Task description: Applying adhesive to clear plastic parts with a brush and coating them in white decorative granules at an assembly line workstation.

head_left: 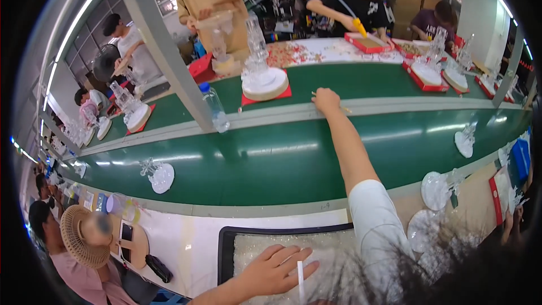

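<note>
My right arm stretches across the near green conveyor belt [271, 164]. At the metal ledge [271, 116] beyond it, my right hand [326, 100] is closed, and thin pale ends show beside the fingers; what they belong to is too small to make out. Low in the view, my left hand [276, 271] is spread over a black tray [227, 248] of clear glittering granules [254, 243]. A narrow white strip [300, 282] crosses near its fingertips; I cannot tell whether it is held. Left of the right hand, a clear ornament on a white round base [265, 83] stands on the far belt.
A clear bottle with a blue cap [214, 110] stands beside a grey post [169, 51]. White discs with clear pieces [162, 178] ride the near belt. Several people work opposite; one holds a yellow-tipped tool [359, 26] over a red tray [370, 43]. Another person [84, 274] sits at left.
</note>
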A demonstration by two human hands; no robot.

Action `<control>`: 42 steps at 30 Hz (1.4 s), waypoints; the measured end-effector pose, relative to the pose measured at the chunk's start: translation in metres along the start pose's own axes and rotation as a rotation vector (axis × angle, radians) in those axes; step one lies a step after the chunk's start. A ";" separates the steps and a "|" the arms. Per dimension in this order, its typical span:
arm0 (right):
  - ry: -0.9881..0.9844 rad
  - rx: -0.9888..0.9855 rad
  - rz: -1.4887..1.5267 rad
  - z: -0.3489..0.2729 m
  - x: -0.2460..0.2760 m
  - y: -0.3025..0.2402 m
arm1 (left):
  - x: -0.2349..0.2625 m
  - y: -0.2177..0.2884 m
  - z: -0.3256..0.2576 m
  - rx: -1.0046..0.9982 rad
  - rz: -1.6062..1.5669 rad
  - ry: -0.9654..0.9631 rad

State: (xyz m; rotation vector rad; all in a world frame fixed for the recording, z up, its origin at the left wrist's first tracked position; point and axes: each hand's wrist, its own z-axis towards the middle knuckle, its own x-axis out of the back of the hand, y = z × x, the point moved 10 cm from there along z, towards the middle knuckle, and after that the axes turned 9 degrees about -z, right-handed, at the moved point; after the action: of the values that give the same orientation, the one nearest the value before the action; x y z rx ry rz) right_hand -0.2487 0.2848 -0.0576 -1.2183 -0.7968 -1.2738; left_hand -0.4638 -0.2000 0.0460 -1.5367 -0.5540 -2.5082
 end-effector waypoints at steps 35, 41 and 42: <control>1.474 0.659 0.123 -0.325 0.622 0.090 | -0.016 -0.009 -0.019 -0.132 -0.117 -0.019; 0.867 0.323 -0.378 -0.113 0.538 0.224 | -0.005 -0.013 -0.016 -0.124 -0.065 -0.048; 0.770 0.268 -0.459 -0.078 0.524 0.231 | -0.001 -0.011 -0.015 -0.134 -0.070 -0.002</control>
State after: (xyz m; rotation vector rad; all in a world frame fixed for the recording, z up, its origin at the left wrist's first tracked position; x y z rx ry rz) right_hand 0.0565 0.0431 0.3693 -0.2645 -0.6470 -1.7719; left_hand -0.4790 -0.1956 0.0369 -1.5910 -0.4554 -2.6465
